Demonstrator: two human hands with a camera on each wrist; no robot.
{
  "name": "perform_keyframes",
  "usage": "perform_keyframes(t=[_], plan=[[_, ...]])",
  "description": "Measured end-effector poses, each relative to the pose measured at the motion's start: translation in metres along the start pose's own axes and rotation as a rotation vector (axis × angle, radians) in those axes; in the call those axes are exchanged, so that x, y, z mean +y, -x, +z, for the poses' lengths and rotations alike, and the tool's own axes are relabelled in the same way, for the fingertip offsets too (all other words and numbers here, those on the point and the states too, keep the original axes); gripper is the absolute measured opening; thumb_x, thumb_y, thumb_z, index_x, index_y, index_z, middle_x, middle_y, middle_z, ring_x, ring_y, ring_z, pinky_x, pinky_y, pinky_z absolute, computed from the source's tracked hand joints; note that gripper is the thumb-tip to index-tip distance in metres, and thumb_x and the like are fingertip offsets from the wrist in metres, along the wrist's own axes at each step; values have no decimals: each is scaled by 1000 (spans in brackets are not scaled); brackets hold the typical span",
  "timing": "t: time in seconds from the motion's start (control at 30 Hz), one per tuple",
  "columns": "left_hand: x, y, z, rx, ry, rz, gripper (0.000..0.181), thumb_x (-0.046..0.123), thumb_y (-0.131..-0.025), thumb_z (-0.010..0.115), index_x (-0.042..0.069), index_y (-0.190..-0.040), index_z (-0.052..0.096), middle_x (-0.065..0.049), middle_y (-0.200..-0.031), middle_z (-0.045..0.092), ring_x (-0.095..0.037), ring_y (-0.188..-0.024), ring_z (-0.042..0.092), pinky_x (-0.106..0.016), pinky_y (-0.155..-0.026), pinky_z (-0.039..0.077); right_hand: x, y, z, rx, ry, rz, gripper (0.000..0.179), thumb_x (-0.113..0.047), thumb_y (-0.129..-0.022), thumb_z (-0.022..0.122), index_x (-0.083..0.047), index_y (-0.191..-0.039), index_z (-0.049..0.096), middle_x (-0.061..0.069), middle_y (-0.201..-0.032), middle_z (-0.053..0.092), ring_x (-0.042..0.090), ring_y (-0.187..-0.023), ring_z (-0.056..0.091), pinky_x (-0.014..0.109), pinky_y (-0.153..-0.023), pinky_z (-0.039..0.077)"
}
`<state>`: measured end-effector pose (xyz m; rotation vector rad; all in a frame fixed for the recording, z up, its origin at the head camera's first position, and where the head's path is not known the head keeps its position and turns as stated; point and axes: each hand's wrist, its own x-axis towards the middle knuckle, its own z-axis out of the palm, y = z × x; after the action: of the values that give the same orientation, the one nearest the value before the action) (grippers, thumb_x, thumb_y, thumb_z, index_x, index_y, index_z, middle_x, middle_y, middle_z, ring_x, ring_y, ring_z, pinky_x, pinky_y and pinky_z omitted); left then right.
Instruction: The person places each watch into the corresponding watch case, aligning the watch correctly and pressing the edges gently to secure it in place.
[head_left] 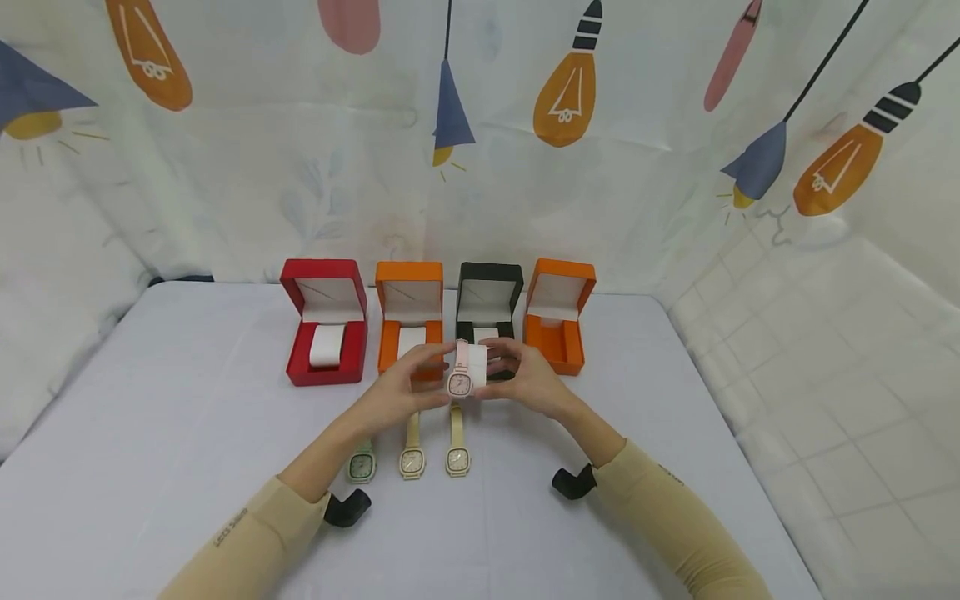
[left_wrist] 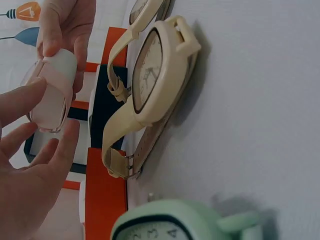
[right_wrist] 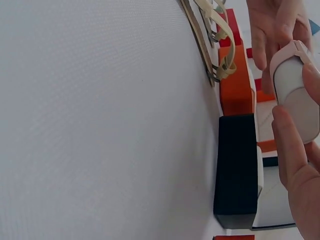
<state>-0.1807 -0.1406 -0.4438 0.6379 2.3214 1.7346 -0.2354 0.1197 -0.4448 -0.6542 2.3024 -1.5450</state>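
A pink watch (head_left: 460,382) with a squarish dial is looped round one end of a white watch cushion (head_left: 478,367), held up over the table. My left hand (head_left: 397,387) is at the watch's left side; in the left wrist view, its thumb and fingers bracket the pink strap (left_wrist: 60,90). From the right, my right hand (head_left: 528,379) grips the bare end of the cushion (right_wrist: 303,112) between thumb and fingers. Below the hands lie a green watch (head_left: 362,465) and two cream watches, one in the middle (head_left: 412,461) and one on the right (head_left: 457,458).
Open boxes line the back of the table: a red box (head_left: 327,350) with a white cushion, an orange box (head_left: 388,342) with a cushion, a black box (head_left: 489,287) with a cushion partly hidden by my hand, and an orange box (head_left: 573,346) lacking one. A patterned curtain (head_left: 487,208) hangs behind.
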Motion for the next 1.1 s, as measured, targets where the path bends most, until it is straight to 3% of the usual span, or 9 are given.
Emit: perform_keyframes(t=[0.4, 0.6, 0.83, 1.1], plan=[[0, -1, -5, -49, 133, -49, 82, 2, -89, 80, 20, -158, 40, -13, -153, 41, -38, -139, 45, -35, -99, 53, -5, 2, 0, -37, -11, -6, 77, -13, -77, 93, -11, -144, 55, 5, -130, 61, 22, -109, 66, 34, -92, 57], [-2, -3, -7, -48, 134, -54, 81, 5, -87, 83, 17, -156, 43, -13, -152, 43, -37, -136, 48, -35, -98, 53, -7, 2, 1, -48, -14, -23, 77, -11, -77, 93, -9, -143, 55, 7, -130, 61, 24, -108, 66, 34, -89, 58], [-6, -2, -8, -24, 48, -53, 78, 15, -87, 84, 19, -155, 46, -9, -150, 49, -34, -133, 52, -44, -100, 53, -6, 1, 5, -53, 1, -39, 76, -9, -77, 92, -8, -143, 55, 9, -127, 62, 24, -106, 66, 33, -87, 59], [-6, 1, -7, -12, 38, -67, 79, 13, -88, 83, 19, -156, 45, -11, -149, 50, -32, -131, 54, -43, -99, 54, -7, 0, 9, -51, 2, -32, 76, -6, -75, 93, -8, -141, 56, 9, -124, 62, 25, -106, 66, 33, -86, 59]])
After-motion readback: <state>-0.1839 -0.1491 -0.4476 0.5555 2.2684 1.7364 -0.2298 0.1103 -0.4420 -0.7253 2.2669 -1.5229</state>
